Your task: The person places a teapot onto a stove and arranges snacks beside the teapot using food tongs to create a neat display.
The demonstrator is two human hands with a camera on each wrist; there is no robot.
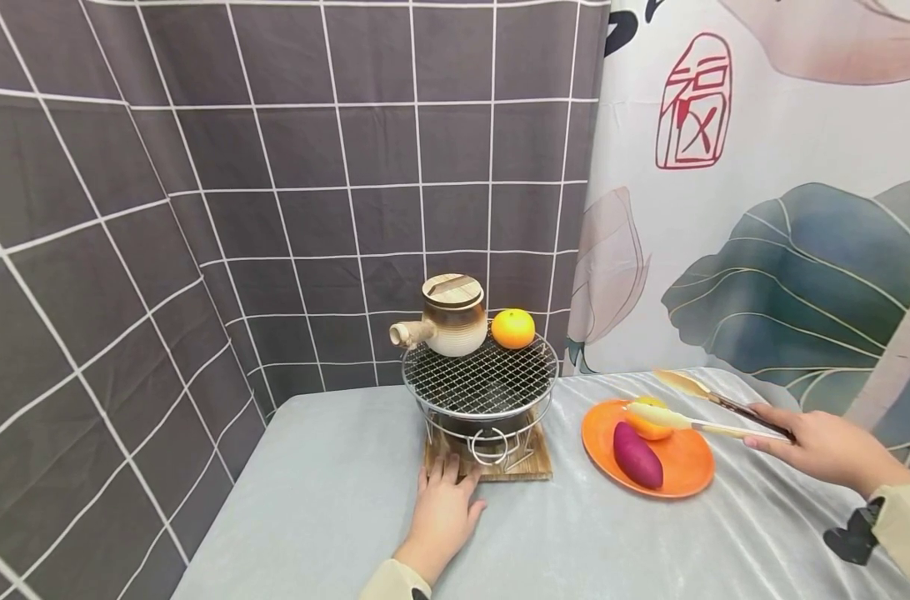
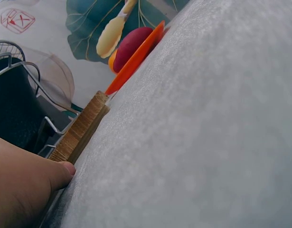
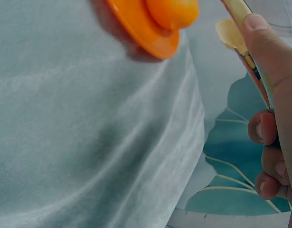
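My left hand (image 1: 442, 512) rests with outstretched fingers on the front left edge of a wooden board (image 1: 541, 465); in the left wrist view its thumb (image 2: 65, 168) touches the board's side. On that board stands a small round grill stove with a wire mesh (image 1: 492, 379). My right hand (image 1: 826, 446) grips a pair of tongs (image 1: 668, 416), their pale tips spread apart. The tips hover over an orange plate (image 1: 691, 479), which carries a purple sweet potato (image 1: 637, 456) and an orange fruit (image 1: 650, 432) partly hidden behind the tongs.
A clay teapot (image 1: 455, 337) with a wooden lid and side handle sits at the back of the mesh. Beside it lies another orange fruit (image 1: 512, 329). Grey cloth (image 1: 335, 483) covers the table, and a dark checked curtain (image 1: 305, 208) hangs behind.
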